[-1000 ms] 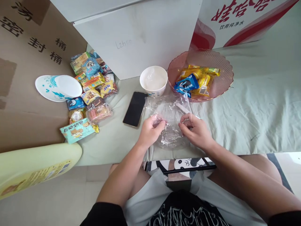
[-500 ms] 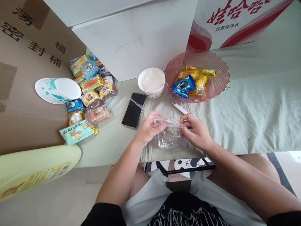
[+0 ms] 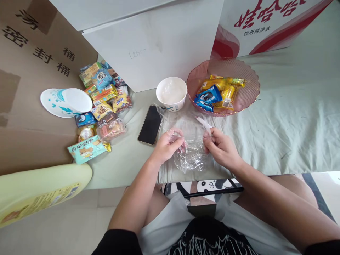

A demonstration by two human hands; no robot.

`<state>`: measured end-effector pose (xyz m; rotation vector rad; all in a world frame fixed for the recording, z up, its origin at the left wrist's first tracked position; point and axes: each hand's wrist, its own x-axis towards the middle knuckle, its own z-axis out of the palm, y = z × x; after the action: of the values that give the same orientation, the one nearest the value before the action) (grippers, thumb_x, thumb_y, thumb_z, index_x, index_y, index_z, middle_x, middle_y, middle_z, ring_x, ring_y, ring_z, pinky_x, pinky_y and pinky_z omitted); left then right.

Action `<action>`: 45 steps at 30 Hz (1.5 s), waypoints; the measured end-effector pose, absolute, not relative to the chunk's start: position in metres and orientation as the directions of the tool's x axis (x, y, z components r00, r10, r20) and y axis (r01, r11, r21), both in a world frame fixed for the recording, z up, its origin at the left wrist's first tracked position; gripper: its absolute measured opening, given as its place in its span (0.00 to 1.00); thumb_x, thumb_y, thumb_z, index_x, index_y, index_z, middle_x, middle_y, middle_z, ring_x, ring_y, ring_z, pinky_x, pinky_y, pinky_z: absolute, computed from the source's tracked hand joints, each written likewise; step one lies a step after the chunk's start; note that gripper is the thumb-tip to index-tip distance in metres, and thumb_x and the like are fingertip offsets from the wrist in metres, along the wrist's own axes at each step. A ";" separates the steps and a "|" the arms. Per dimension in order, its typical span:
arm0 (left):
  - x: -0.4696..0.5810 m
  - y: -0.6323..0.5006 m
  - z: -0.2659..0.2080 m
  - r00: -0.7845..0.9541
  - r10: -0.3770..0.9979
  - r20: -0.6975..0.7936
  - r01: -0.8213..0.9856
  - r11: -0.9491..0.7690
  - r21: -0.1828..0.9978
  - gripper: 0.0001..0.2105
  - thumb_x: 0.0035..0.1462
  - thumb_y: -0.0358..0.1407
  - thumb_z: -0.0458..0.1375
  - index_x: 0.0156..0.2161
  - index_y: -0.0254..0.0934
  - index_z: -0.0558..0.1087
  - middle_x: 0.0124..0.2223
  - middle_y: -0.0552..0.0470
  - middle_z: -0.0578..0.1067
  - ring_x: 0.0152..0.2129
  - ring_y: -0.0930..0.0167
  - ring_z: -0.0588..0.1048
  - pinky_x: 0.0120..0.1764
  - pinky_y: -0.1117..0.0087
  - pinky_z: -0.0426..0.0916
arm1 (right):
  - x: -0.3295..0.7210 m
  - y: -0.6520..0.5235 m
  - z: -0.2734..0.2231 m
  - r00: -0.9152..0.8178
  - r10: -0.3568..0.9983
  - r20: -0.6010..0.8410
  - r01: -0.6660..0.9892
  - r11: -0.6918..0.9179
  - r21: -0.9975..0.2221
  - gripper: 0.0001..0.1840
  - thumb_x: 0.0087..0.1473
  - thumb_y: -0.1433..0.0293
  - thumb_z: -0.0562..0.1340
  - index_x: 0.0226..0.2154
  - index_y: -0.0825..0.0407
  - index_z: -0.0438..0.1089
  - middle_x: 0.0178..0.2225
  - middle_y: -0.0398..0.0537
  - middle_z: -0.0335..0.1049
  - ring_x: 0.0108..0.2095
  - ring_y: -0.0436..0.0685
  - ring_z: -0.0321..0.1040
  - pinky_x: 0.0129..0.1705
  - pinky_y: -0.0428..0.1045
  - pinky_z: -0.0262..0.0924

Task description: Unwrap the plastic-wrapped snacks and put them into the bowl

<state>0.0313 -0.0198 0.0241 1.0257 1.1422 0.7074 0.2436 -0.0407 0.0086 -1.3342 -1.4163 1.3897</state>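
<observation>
A crumpled sheet of clear plastic film is stretched between my two hands, low over the green cloth. My left hand pinches its left side, with film over the fingers. On the other side, my right hand grips the film between thumb and curled fingers. The film's far part spreads toward a white paper bowl with film in it and covers part of a slim white stick-like object. A black phone lies left of my left hand.
At the back right, a pink ribbed bowl holds yellow and blue snack packets. Several packaged snacks are heaped at left beside a tipped paper bowl. Cardboard boxes stand behind; a pale yellow container is front left.
The film has been spread wider, its far part now reaching toward the white bowl and over the stick-like object. My hands have moved slightly apart, both still gripping it.
</observation>
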 end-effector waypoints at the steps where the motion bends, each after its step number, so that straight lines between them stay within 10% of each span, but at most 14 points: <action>1: 0.031 -0.020 0.024 0.286 0.884 -0.370 0.033 0.377 0.926 0.14 0.52 0.43 0.66 0.36 0.39 0.68 0.25 0.57 0.76 0.20 0.73 0.74 0.26 0.72 0.67 | 0.244 -0.041 0.008 -0.192 0.970 -0.147 0.181 -0.113 -0.977 0.08 0.61 0.60 0.57 0.36 0.47 0.61 0.17 0.35 0.66 0.19 0.49 0.62 0.26 0.47 0.58; 22: 0.028 -0.020 0.028 0.383 0.894 -0.234 0.146 0.192 0.970 0.05 0.53 0.37 0.62 0.30 0.37 0.73 0.29 0.54 0.74 0.27 0.71 0.74 0.36 0.69 0.69 | 0.245 -0.038 0.007 -0.282 0.949 -0.142 0.239 -0.074 -0.968 0.11 0.65 0.61 0.55 0.34 0.49 0.65 0.20 0.38 0.66 0.22 0.50 0.63 0.29 0.48 0.59; 34: 0.027 -0.022 0.021 0.346 0.828 -0.441 -0.062 0.489 0.870 0.21 0.51 0.36 0.63 0.52 0.45 0.68 0.34 0.55 0.82 0.25 0.69 0.81 0.33 0.68 0.74 | 0.245 -0.041 -0.002 -0.201 0.975 -0.097 0.219 -0.052 -0.974 0.07 0.65 0.66 0.54 0.40 0.47 0.67 0.22 0.39 0.66 0.22 0.52 0.64 0.29 0.49 0.60; 45: 0.014 -0.013 0.022 0.299 0.917 -0.265 -0.176 0.326 0.929 0.08 0.49 0.40 0.67 0.28 0.37 0.79 0.27 0.51 0.78 0.22 0.70 0.76 0.27 0.69 0.70 | 0.246 -0.038 0.004 -0.110 0.985 -0.131 0.086 -0.122 -0.989 0.07 0.60 0.66 0.58 0.31 0.48 0.68 0.21 0.40 0.66 0.22 0.51 0.63 0.27 0.47 0.58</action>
<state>0.0137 -0.0133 0.0219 0.9463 0.9816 0.8917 0.2461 -0.0381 0.0037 -1.3062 -1.2913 1.3515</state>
